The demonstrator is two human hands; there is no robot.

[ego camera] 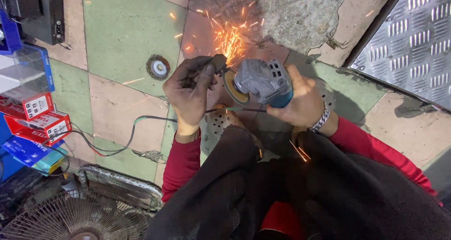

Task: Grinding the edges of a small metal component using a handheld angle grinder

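Observation:
My right hand (304,103) grips a grey and blue angle grinder (264,81) whose disc (233,87) faces left. My left hand (190,89) pinches a small dark metal piece (219,61) and holds it against the disc's upper edge. Orange sparks (230,40) spray upward over the tiled floor. A black and green cable (141,122) runs from under my left hand to the left. My red sleeves and dark trousers fill the lower frame.
A round wire brush wheel (158,67) lies on the floor to the left. Red and blue boxes (35,120) are stacked at the left edge. A fan grille (80,214) sits bottom left. A metal tread plate (413,38) lies top right.

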